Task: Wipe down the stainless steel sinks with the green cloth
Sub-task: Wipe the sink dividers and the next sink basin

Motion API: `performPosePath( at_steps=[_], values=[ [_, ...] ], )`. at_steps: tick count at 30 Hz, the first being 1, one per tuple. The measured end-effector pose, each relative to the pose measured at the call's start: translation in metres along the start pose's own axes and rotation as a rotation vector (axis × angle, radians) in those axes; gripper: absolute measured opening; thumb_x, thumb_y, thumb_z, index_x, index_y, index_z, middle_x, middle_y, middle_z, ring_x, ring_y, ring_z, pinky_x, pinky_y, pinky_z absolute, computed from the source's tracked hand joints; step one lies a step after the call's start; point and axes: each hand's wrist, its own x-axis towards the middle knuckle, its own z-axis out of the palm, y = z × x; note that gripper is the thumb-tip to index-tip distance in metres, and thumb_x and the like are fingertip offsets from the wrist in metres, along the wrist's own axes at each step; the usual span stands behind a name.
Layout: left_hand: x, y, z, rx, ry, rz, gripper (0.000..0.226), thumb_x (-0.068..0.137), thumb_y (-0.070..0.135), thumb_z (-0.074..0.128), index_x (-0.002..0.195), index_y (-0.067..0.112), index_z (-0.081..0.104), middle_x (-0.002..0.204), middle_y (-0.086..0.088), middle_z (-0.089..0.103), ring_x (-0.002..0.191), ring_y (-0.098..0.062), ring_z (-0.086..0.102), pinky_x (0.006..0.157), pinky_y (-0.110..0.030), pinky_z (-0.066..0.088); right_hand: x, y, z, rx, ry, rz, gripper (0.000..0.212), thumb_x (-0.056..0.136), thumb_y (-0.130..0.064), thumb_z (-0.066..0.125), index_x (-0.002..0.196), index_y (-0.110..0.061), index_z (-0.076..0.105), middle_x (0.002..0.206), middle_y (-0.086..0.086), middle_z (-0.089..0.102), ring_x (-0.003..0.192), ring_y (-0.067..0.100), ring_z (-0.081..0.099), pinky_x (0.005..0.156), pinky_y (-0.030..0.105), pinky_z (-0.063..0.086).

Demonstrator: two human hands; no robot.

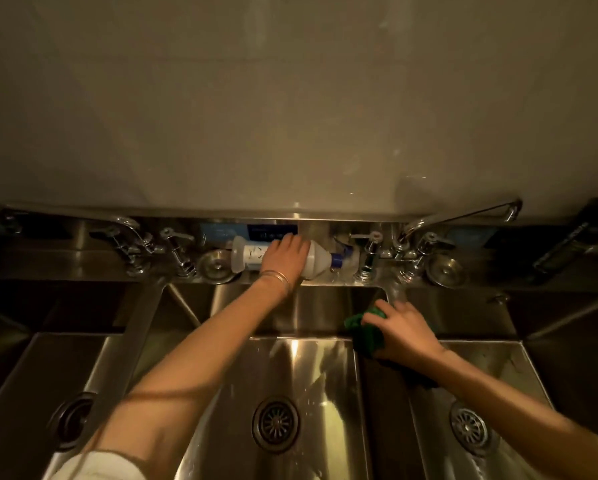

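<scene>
Three stainless steel sink basins lie below me: left (pixel 31 386), middle (pixel 283 368) and right (pixel 491 368). My right hand (pixel 403 329) presses a crumpled green cloth (pixel 367 330) against the divider wall between the middle and right basins, near its back corner. My left hand (pixel 285 258) reaches to the back ledge and grips a white spray bottle (pixel 247 258) with a blue nozzle that lies on its side there.
Two faucets with lever handles stand on the back ledge, one at the left (pixel 135 244) and one at the right (pixel 415 244) with a long spout. Round metal drain stoppers (pixel 216 266) rest on the ledge. Each basin has a drain (pixel 275 424). A plain wall rises behind.
</scene>
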Motion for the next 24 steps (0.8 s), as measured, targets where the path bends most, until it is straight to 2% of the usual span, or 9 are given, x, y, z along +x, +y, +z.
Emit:
performPosePath(
  at_steps=[7, 14, 19, 21, 24],
  values=[
    [0.012, -0.004, 0.001, 0.097, -0.035, 0.055, 0.073, 0.078, 0.028, 0.071, 0.137, 0.012, 0.032, 0.131, -0.011, 0.043, 0.115, -0.029, 0.049, 0.104, -0.040, 0.032, 0.016, -0.011, 0.000, 0.052, 0.076, 0.030, 0.053, 0.079, -0.054, 0.059, 0.125, -0.032, 0.045, 0.134, 0.001, 0.040, 0.119, 0.024, 0.043, 0.101, 0.036, 0.034],
    [-0.004, -0.002, -0.020, 0.109, 0.031, 0.100, 0.074, 0.077, 0.026, 0.071, 0.138, 0.010, 0.032, 0.132, -0.014, 0.040, 0.117, -0.030, 0.043, 0.099, -0.038, 0.036, 0.020, -0.013, 0.000, 0.072, 0.104, 0.068, 0.057, 0.077, -0.058, 0.058, 0.126, -0.032, 0.045, 0.132, 0.000, 0.040, 0.118, 0.023, 0.044, 0.101, 0.037, 0.034],
    [-0.049, -0.001, -0.031, 0.043, -0.062, -0.026, 0.074, 0.077, 0.023, 0.071, 0.138, 0.011, 0.030, 0.136, -0.014, 0.034, 0.121, -0.031, 0.040, 0.096, -0.040, 0.040, 0.020, -0.013, 0.002, 0.033, 0.147, 0.077, 0.054, 0.078, -0.051, 0.060, 0.126, -0.030, 0.047, 0.132, 0.001, 0.043, 0.119, 0.024, 0.045, 0.099, 0.037, 0.037],
    [-0.070, -0.006, -0.032, -0.007, -0.123, -0.110, 0.076, 0.078, 0.028, 0.070, 0.139, 0.013, 0.027, 0.138, -0.013, 0.031, 0.123, -0.031, 0.038, 0.094, -0.039, 0.041, 0.022, -0.014, 0.001, 0.005, 0.171, 0.072, 0.054, 0.071, -0.048, 0.068, 0.119, -0.027, 0.054, 0.126, 0.004, 0.050, 0.112, 0.029, 0.051, 0.093, 0.042, 0.042],
    [-0.103, -0.022, -0.029, -0.117, -0.179, -0.212, 0.079, 0.078, 0.037, 0.069, 0.139, 0.015, 0.025, 0.139, -0.011, 0.029, 0.125, -0.030, 0.036, 0.091, -0.038, 0.043, 0.030, -0.013, 0.005, -0.010, 0.220, 0.047, 0.059, 0.046, -0.043, 0.086, 0.097, -0.022, 0.064, 0.103, 0.012, 0.062, 0.084, 0.037, 0.062, 0.071, 0.050, 0.052]
  ],
)
